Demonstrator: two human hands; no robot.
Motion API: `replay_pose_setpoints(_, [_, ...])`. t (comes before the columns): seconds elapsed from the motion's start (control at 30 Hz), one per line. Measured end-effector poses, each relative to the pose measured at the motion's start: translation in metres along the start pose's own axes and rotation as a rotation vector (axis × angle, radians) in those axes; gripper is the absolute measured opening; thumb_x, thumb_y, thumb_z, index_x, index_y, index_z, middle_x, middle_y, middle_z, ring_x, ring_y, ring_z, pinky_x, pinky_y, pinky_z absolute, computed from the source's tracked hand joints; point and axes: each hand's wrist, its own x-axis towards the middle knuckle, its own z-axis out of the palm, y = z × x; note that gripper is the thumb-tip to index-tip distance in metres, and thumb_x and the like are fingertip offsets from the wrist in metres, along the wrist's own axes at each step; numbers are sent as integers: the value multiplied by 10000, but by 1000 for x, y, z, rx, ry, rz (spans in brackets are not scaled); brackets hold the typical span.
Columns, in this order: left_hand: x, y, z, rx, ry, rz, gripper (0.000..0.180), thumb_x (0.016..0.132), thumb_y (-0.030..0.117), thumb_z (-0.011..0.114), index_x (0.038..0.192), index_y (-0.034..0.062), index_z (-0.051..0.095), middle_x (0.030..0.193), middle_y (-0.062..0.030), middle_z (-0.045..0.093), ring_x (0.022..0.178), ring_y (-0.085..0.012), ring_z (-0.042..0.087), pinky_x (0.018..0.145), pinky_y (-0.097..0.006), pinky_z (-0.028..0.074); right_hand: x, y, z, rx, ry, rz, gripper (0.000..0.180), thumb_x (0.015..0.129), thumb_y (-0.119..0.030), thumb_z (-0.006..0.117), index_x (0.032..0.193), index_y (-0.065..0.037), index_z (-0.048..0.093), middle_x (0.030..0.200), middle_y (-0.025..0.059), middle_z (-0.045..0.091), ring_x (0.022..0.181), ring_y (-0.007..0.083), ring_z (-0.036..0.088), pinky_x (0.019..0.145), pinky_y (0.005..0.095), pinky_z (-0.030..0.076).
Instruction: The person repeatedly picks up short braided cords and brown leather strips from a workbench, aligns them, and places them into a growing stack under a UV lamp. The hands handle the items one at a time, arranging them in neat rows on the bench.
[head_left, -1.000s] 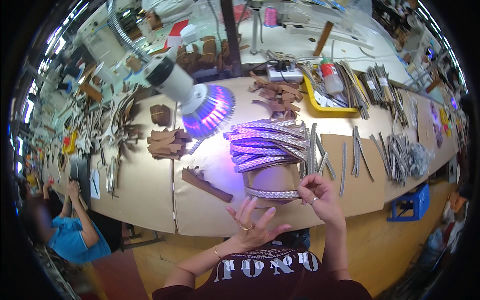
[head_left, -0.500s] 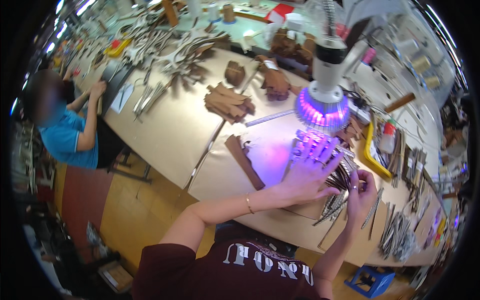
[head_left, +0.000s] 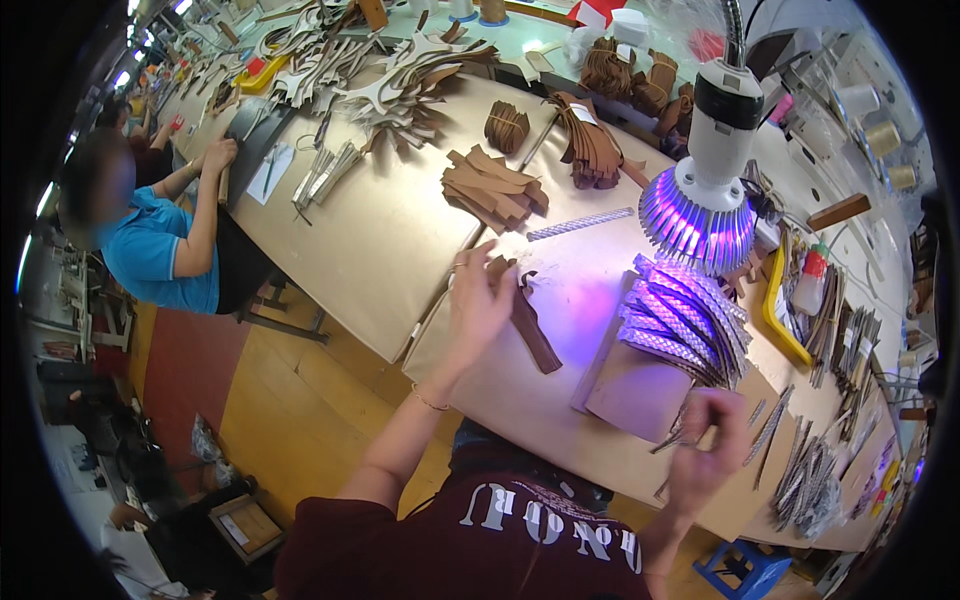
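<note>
My left hand (head_left: pixel 481 308) has its fingers spread at the upper end of a dark brown leather strip (head_left: pixel 537 335); I cannot tell whether it touches it. A fan of braided silvery strips (head_left: pixel 678 318) lies on a tan board (head_left: pixel 640 392), lit violet by the lamp (head_left: pixel 698 215) over it. Below the fan's right end is my right hand (head_left: pixel 706 455), fingers curled and smeared by motion, so whether it holds anything is hidden. One more braided strip (head_left: pixel 580 224) lies flat beyond the left hand.
Brown leather pieces (head_left: pixel 495 190) and tied brown bundles (head_left: pixel 592 145) lie farther back. At the right are a yellow tray (head_left: pixel 778 320), a red-capped bottle (head_left: pixel 812 275) and loose strips (head_left: pixel 800 490). A person in blue (head_left: pixel 165 250) works at the left. A blue stool (head_left: pixel 742 570) stands below.
My left hand has moved left from the braided strips to the brown strip. My right hand has drawn back toward me from the fan's edge. The view has shifted a little.
</note>
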Motion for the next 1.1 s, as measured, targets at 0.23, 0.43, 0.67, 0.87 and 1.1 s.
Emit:
replay_pose_setpoints(0.23, [7,-46,-2,121,-123,200,366,844,130,694,1178,5,610,1009,-126,564,637,-178,548,637,-313,483,-15,-28,94,13,-722,-145,221,864,-151,669,1042,-35,610,983,143,603,799,337,630,680,443,510])
replay_pose_setpoints(0.43, [10,-46,-2,3,-151,143,376,802,104,734,1150,16,623,946,-91,564,622,-142,529,609,-294,463,-22,-19,123,-101,-699,-82,255,888,-176,635,1094,-34,586,1004,158,583,883,366,614,721,464,502])
replay_pose_setpoints(0.67, [7,-30,-22,-347,-445,-30,261,843,79,723,1036,-4,569,883,-70,607,679,-104,584,588,-232,479,-30,-9,147,-187,-567,-63,276,863,-172,665,1099,-49,593,990,142,568,921,331,603,729,444,506])
replay_pose_setpoints(0.87, [-17,-4,-64,-832,-641,-246,282,857,55,721,1089,-30,585,936,-103,680,826,-120,662,729,-239,550,-26,-12,148,62,-236,-113,226,852,-127,695,1054,-53,624,946,125,620,810,300,637,670,391,518])
replay_pose_setpoints(1.1, [-43,45,-74,-680,-503,32,241,829,-17,715,1064,-52,672,959,-117,707,849,-154,685,796,-264,557,-16,-26,114,-54,-122,-297,202,850,-72,686,1039,-23,632,853,124,661,725,284,646,619,376,505])
